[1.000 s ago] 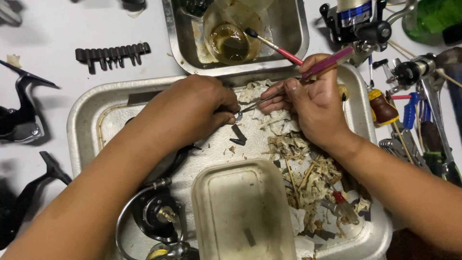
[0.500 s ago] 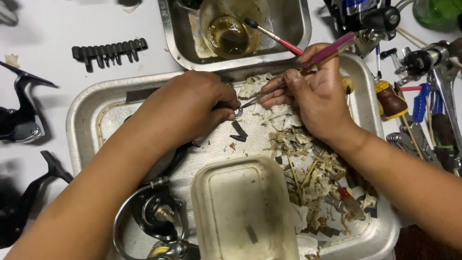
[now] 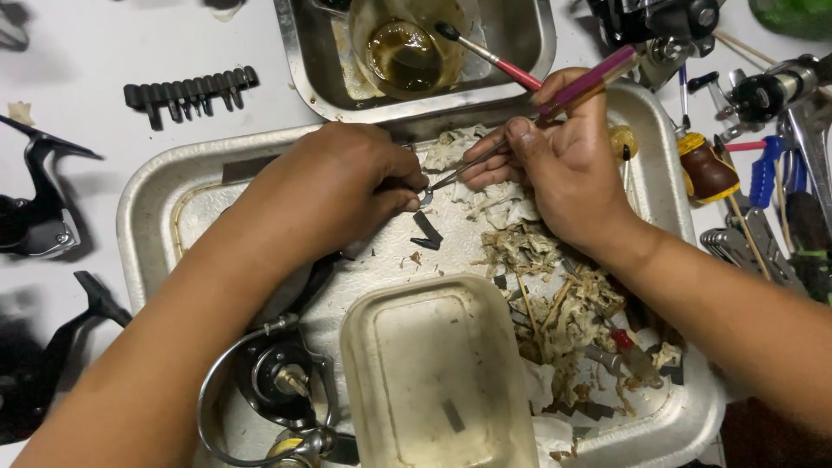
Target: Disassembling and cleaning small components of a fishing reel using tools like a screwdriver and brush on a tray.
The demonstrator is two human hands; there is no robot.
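As left hand (image 3: 347, 186) pinches small ring (image 3: 425, 198), tweezers (image 3: 464, 169) touch it.

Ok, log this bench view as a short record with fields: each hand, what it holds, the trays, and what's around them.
Left hand: pinching a small metal ring over the large metal tray
Right hand: holds a thin metal pick with its tip at the ring, plus a pink-handled brush
Tray contents: soiled paper scraps, an upturned plastic tub, a fishing reel body
Small tray: cup of brown liquid with a red-handled brush
Left of the trays: black bit holder
Right of the trays: hand tools
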